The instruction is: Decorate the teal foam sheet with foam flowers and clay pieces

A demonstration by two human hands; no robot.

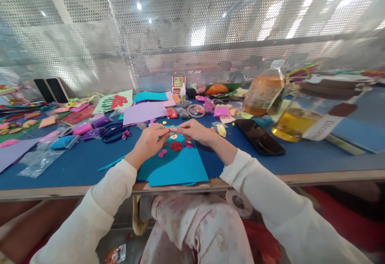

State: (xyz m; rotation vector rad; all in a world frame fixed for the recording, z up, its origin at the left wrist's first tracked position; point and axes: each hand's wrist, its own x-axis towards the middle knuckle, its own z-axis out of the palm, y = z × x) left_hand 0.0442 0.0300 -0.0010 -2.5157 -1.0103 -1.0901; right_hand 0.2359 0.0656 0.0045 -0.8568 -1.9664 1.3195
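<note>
My left hand (149,141) and my right hand (196,130) meet over a blue sheet of paper (177,167) near the table's front edge. Their fingertips are closed together on a small pale-pink piece of clay (173,129), partly covered by the fingers. Just below on the sheet lie a red clay flower (176,147) and a smaller pale flower with a yellow middle (173,137). Magenta clay discs (162,153) sit left of the red flower, and more magenta pieces (188,144) lie to its right, close under my right hand.
Dark blue scissors (112,133), bagged clay (82,128) and an empty plastic bag (42,163) lie leftward. A lilac sheet (144,113) is behind my hands. To the right are a black phone (259,137), an amber-liquid bottle (264,89) and a yellow-liquid jar (296,123).
</note>
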